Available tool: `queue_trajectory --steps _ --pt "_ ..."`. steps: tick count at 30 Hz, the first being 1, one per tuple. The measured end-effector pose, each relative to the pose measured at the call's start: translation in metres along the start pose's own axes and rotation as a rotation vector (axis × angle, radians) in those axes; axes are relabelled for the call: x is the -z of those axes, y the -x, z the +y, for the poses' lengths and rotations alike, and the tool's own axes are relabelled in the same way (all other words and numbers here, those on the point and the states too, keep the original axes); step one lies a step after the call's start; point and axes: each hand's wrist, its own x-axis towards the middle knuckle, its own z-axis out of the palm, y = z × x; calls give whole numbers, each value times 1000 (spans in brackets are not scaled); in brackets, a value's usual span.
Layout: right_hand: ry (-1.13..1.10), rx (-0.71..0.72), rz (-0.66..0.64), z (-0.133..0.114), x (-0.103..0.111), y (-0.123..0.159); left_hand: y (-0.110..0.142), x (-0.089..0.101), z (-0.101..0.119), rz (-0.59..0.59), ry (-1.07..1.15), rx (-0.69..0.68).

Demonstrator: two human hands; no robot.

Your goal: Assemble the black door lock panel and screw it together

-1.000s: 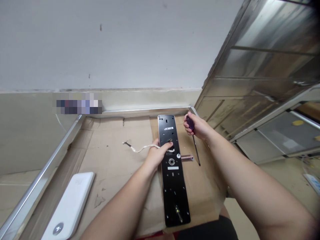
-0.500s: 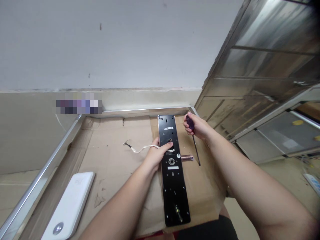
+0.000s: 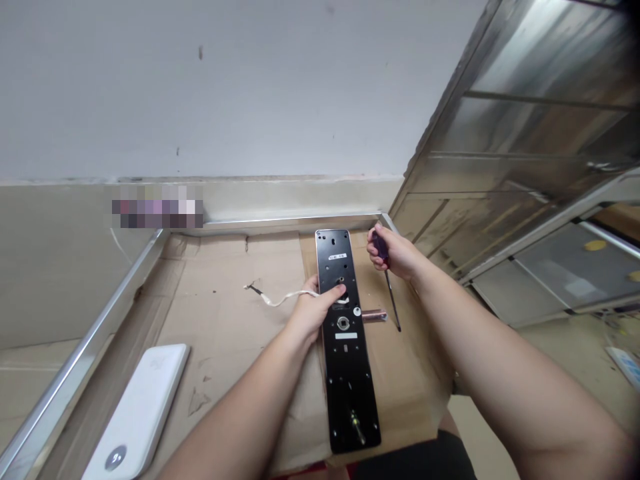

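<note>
A long, narrow black metal lock backplate [image 3: 351, 400] lies flat on a sheet of brown cardboard [image 3: 225, 353], its length running away from the person. The left hand [image 3: 315, 310] is closed on it near the middle: fingertips [image 3: 313, 285] curled at the plate's left edge, thumb pressed across the face beside a slot. A thin white cable with a black tip [image 3: 285, 298] runs out from under that hand to the plate's left, and a loop of it shows again on the plate beyond the thumb.

Just right of the plate, the right hand [image 3: 393, 253] is shut in a fist around a purple-handled steel screwdriver [image 3: 393, 300], its shaft slanting down toward the cardboard — whether the tip touches, I cannot tell. A short copper-coloured metal bar [image 3: 374, 315] lies just beside the plate's right edge, below that hand. Well left of the plate sits a flat white power bank [image 3: 137, 413].

The plate looks stiff and fairly weighty, with a smooth face that may prove slippery — its long edges seem the best place to hold it, clear of the soft, easily snagged cable.
</note>
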Motion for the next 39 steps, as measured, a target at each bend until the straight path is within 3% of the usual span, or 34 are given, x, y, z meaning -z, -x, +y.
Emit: queue_trajectory --steps 21,39 --pt "3 7 2 0 -1 1 -2 0 0 12 -68 -83" --pt "-3 2 4 -1 -1 0 -1 -1 2 21 -87 -71"
